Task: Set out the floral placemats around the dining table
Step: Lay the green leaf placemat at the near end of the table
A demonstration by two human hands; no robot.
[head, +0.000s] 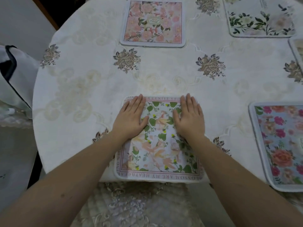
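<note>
Two bare forearms reach forward from the bottom of the view onto a round dining table [68, 112] covered in a white tablecloth [164, 71] embroidered with brown and pink flower clusters. Both hands lie flat, palms down, on the far half of a square floral placemat [157, 145] at the near edge of the table. That mat has green leaves, peach blossoms and small yellow flowers, with a pink line border and printed lettering around its rim. Its near edge sits right at the table's rim.

The left hand [131, 117] covers the mat's far left part, fingers straight and together, gripping nothing. The right hand [190, 117] mirrors it on the far right part, fingers also straight and relaxed, pressing down rather than holding. A strip of the mat's pattern shows between the two hands.

Other mats lie well apart from this one. A pink rose placemat [153, 22] sits at the far side, directly across. A white mat with dark green leaves [260, 18] lies at the far right. A pale blue mat with magenta and coral roses [278, 145] lies at the near right, partly cut off. A sliver of another mat [296, 49] shows at the right edge.

A light cushioned chair [14, 82] with dark piping stands left of the table.
</note>
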